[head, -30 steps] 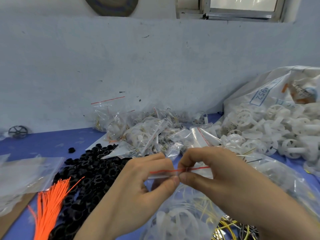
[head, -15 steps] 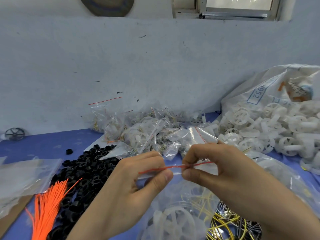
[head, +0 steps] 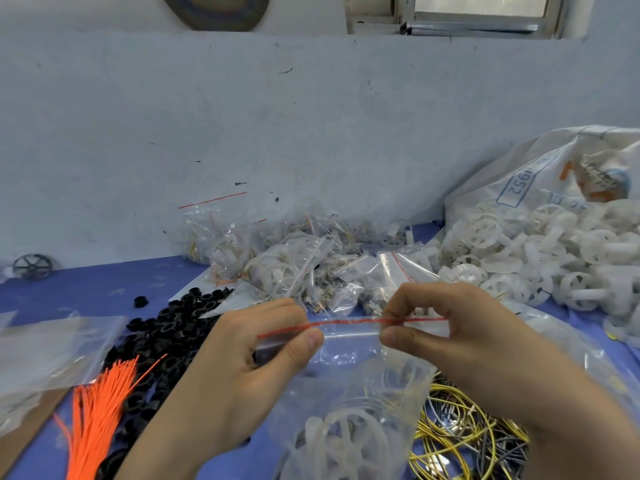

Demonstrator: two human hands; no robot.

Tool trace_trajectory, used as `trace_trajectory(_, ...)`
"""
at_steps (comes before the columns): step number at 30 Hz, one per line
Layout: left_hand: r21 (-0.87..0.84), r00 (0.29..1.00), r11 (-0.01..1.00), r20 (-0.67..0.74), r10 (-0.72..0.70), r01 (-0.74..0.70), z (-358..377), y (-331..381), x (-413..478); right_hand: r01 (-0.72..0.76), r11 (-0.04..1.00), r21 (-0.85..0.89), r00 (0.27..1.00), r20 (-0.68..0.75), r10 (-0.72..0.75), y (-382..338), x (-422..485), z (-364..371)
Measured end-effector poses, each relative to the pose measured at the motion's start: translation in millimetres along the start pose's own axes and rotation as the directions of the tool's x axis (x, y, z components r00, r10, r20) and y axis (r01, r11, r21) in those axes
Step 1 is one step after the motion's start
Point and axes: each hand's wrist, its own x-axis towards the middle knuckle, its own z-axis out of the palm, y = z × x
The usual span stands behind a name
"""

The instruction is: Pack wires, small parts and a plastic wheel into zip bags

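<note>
A clear plastic zip bag (head: 349,393) with a red seal strip hangs at centre, holding a white spoked plastic wheel (head: 339,441). The left hand (head: 239,368) at 8 o'clock and the right hand (head: 467,344) at 4 o'clock each pinch the strip between thumb and forefinger. Orange wires (head: 100,407) lie at 8 o'clock.

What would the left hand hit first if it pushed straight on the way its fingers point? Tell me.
The left hand, pinching the zip bag, points right, toward the right hand pinching the same red strip. It would probably meet those fingers first, though depth is hard to judge.
</note>
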Motion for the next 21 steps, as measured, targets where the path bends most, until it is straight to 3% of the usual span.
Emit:
trace_trajectory(18, 0.012, 0.996, 0.997, -0.059, -0.072, 0.073, -12, -14, -4, -0.053, 0.99, 0.129, 0.989, -0.131, 0.07, 11, 3, -3)
trace_trajectory(21, 0.02, 0.995, 0.997, -0.067, -0.079, 0.081, -14, -15, -5, -0.065, 0.989, 0.137, 0.992, -0.096, 0.078, 10, 2, -3)
